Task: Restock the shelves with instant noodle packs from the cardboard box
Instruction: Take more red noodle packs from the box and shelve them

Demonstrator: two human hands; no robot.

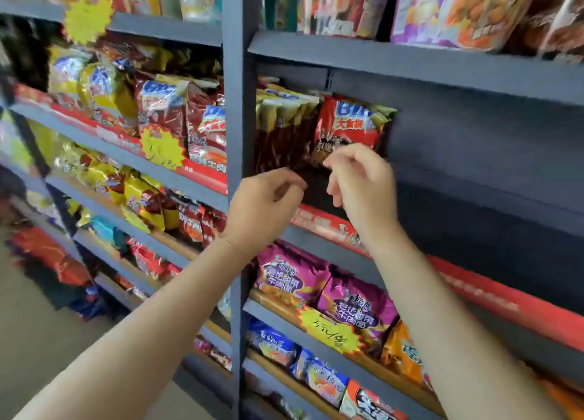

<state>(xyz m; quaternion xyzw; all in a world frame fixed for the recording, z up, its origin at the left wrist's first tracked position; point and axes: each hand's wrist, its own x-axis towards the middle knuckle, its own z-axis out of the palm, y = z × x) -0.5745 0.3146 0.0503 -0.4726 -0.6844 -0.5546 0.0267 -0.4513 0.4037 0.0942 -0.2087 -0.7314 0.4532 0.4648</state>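
Red noodle pack point(347, 129) upright on grey shelf point(474, 204), right-hand point(363, 182) grip pinching it.

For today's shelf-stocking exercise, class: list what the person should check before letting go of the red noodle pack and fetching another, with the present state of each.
1. Red noodle pack upright against its row: ok.
2. Right hand on the pack's lower edge: cannot tell whether it grips.
3. Left hand free: ok, holds nothing.
4. Room on the shelf to the right: ok.
5. Cardboard box within reach: cannot tell, out of view.
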